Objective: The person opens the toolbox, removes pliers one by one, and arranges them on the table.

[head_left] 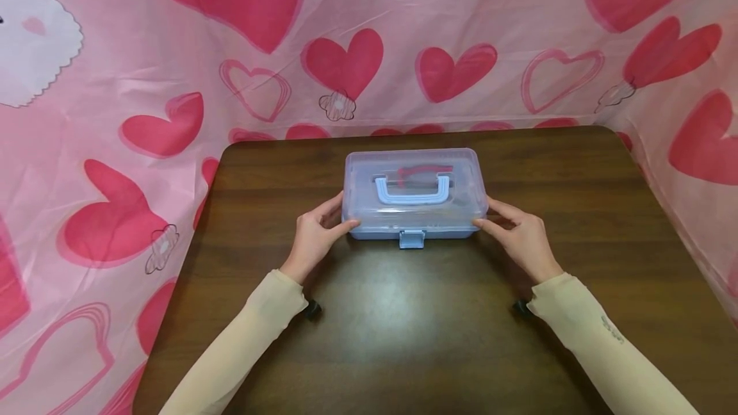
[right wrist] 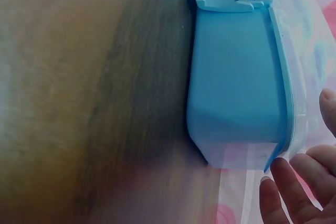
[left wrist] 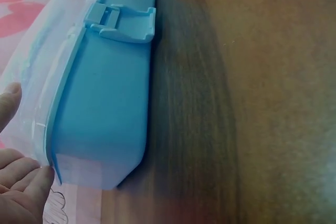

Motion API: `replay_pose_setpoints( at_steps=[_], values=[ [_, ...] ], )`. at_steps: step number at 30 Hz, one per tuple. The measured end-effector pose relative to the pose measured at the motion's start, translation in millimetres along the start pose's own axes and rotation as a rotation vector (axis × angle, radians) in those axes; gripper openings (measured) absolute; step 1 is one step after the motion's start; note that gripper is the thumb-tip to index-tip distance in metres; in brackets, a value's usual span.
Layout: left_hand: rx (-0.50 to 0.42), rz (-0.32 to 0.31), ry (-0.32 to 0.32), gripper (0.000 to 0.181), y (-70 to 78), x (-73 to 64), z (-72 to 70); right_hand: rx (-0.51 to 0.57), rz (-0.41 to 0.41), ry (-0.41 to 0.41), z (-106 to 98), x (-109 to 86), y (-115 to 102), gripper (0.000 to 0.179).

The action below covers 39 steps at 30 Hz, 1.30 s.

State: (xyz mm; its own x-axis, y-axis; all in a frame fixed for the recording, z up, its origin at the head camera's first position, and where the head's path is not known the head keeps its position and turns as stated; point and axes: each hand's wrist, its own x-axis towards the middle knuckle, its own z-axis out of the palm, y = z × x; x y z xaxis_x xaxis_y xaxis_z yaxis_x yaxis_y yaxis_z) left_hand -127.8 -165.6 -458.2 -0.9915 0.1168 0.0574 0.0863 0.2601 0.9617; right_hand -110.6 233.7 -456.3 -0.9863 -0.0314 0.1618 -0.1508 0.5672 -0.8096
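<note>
A plastic storage box [head_left: 415,216] with a blue base and a clear lid stands on the table. A light-blue handle [head_left: 412,198] lies flat on the lid, and the front latch [head_left: 412,239] is flipped outward. Through the lid a red item [head_left: 425,170] shows, its kind unclear. My left hand [head_left: 319,235] holds the box's left end, thumb at the lid's front corner and fingers along the side. At the opposite end my right hand [head_left: 521,239] holds it the same way. In the left wrist view, fingertips [left wrist: 47,174] touch the lid's rim.
The brown wooden table [head_left: 392,351] extends in front of the box and to both sides. Behind and beside it hangs a pink cloth [head_left: 398,69] printed with hearts. Dark bands show at both sleeve cuffs.
</note>
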Motion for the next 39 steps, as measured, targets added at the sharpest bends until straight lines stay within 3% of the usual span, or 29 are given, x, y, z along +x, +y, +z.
replay_pose_setpoints(
  at_steps=[16, 39],
  values=[
    [0.017, 0.036, 0.004, 0.070, -2.2, -25.0, 2.7, -0.007, -0.098, 0.064, 0.8, -24.3, -0.2, 0.052],
    [0.002, 0.099, 0.006, 0.069, -0.5, -53.8, 6.4, -0.058, -0.116, 0.077, -2.1, -52.2, -3.7, 0.054]
  ],
)
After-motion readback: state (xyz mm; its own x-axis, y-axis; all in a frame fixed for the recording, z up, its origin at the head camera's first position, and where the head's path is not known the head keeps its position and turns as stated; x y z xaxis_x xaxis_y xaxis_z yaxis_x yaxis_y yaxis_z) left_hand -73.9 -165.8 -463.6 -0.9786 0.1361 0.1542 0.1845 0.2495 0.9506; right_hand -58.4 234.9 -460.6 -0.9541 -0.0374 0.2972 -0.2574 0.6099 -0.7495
